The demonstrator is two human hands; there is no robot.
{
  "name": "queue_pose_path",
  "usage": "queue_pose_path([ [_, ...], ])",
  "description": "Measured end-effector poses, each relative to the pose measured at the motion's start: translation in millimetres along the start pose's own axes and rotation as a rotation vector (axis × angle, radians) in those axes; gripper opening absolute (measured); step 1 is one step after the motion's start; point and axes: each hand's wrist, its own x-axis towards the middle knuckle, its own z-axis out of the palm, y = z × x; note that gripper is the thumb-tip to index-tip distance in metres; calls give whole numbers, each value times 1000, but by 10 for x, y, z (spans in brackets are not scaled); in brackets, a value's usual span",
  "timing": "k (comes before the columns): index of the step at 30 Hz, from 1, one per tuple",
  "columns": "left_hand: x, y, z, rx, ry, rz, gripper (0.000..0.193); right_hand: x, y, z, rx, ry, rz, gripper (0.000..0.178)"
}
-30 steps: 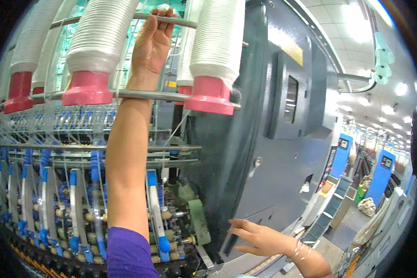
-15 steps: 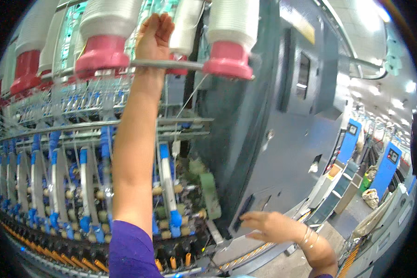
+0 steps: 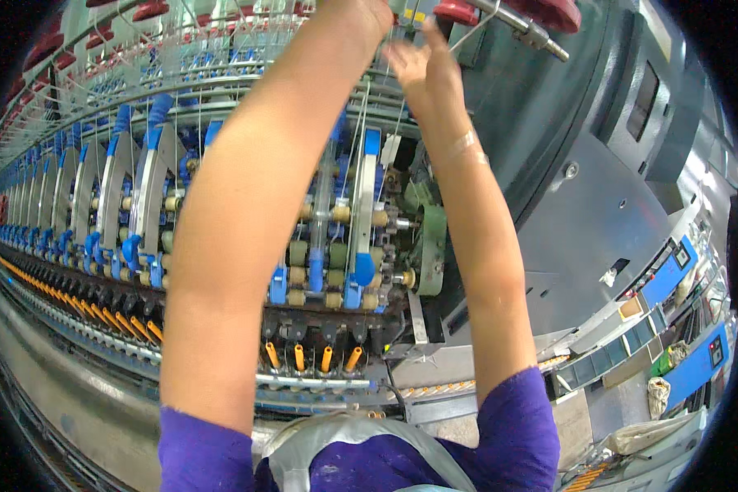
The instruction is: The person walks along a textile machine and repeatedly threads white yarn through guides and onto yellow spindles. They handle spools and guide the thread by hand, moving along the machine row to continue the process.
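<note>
Both my arms reach up to the top of the view, toward the creel of a spinning machine. My left hand (image 3: 367,11) is cut off by the upper edge, so its fingers are hidden. Close beside it, my right hand (image 3: 422,74) is raised with fingers stretched apart, slightly blurred, and I see nothing held in it. Just above the right hand is a red bobbin base (image 3: 455,11). A larger red base (image 3: 556,11) hangs further right, near a metal rod (image 3: 533,33). White yarn strands run down below the hands toward the drafting arms.
Drafting arms with blue ends (image 3: 366,205) line the machine, above a row of orange tubes (image 3: 299,358). A dark grey cabinet (image 3: 578,213) stands close on the right. Beyond it are grey bins (image 3: 590,365) and a blue machine panel (image 3: 697,369).
My right hand has risen from the lower right to beside the left one. The view has tilted down, so the white bobbins have left it and my left hand is partly cut off.
</note>
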Motion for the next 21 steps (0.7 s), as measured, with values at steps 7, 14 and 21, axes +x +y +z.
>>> queue_pose_path([
  [7, -412, 604, -34, 724, -206, -275, 24, 538, -84, 192, 373, -168, -38, 37],
  [14, -1080, 451, -817, 1178, -60, -156, 17, 177, -272, 163, 52, -810, 2, 27],
  [21, -1194, -454, -1671, 1352, 121, -263, 32, 256, -9, -146, -593, -434, -254, 30],
])
